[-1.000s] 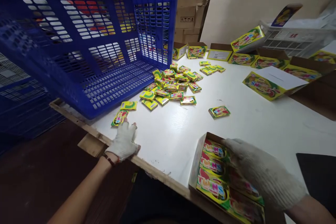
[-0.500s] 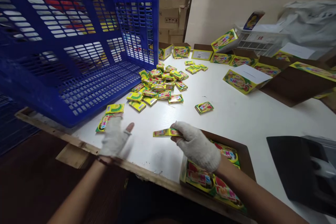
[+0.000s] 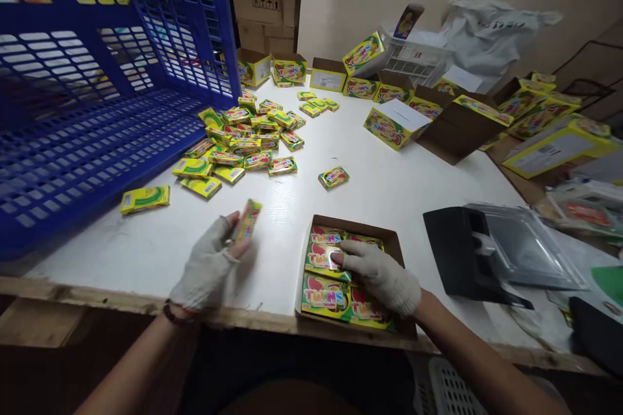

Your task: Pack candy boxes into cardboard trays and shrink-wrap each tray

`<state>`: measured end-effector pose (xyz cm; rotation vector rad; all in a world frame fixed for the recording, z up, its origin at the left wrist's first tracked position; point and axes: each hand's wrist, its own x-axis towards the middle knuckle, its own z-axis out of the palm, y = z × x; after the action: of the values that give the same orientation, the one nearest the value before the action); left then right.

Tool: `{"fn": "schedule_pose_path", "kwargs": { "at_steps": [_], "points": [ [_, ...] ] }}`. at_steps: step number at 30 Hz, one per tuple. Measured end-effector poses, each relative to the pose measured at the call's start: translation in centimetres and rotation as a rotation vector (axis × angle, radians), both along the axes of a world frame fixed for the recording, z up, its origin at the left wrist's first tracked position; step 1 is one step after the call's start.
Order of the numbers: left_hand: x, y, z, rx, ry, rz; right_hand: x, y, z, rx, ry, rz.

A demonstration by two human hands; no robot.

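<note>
My left hand [image 3: 204, 262], in a white fingerless glove, pinches a small yellow-green TWINS box [image 3: 248, 220] above the table, tilted upward. My right hand [image 3: 377, 272], gloved alike, is over an open brown-walled carton [image 3: 396, 243] at the table's front edge. Its thumb and fingers are on the end of another small TWINS box [image 3: 320, 258] inside that carton. More TWINS boxes [image 3: 324, 295] lie flat in rows there, partly hidden under the hand. A loose heap of the same small boxes [image 3: 246, 142] spreads beyond my left hand, and one single box [image 3: 333, 177] lies apart.
A blue plastic crate [image 3: 170, 113] lies on its side at the left. Printed display cartons [image 3: 389, 126] line the back and right. A black and clear plastic item [image 3: 457, 253] sits right of the open carton. The wooden table edge [image 3: 121, 299] runs along the front.
My left hand has picked up a small box from the left and brought it rightward. My right hand has moved its box into the open carton. The view has turned right.
</note>
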<state>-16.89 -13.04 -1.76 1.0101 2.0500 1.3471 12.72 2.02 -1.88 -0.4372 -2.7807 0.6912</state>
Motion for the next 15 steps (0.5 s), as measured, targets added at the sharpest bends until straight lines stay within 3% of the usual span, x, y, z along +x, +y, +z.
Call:
{"fn": "schedule_pose_path", "kwargs": {
  "at_steps": [3,6,9,13,15],
  "points": [
    [4.0,1.2,0.8,0.077,-0.161,-0.178,-0.9,-0.4,-0.3,-0.029,-0.039,0.125],
    [6.6,1.7,1.1,0.123,-0.017,-0.278,-1.2,-0.4,0.4,-0.137,-0.038,0.153],
    [8.1,2.5,1.2,0.213,0.323,-0.297,-1.4,-0.6,1.5,-0.391,0.029,-0.059],
    [9.0,4.7,1.6,0.416,0.723,-0.402,-2.2,-0.8,3.0,-0.878,0.333,-0.353],
    [9.2,6.0,1.8,0.489,0.816,-0.467,-2.7,-0.7,3.5,-0.983,0.424,-0.449]
  ]
}}
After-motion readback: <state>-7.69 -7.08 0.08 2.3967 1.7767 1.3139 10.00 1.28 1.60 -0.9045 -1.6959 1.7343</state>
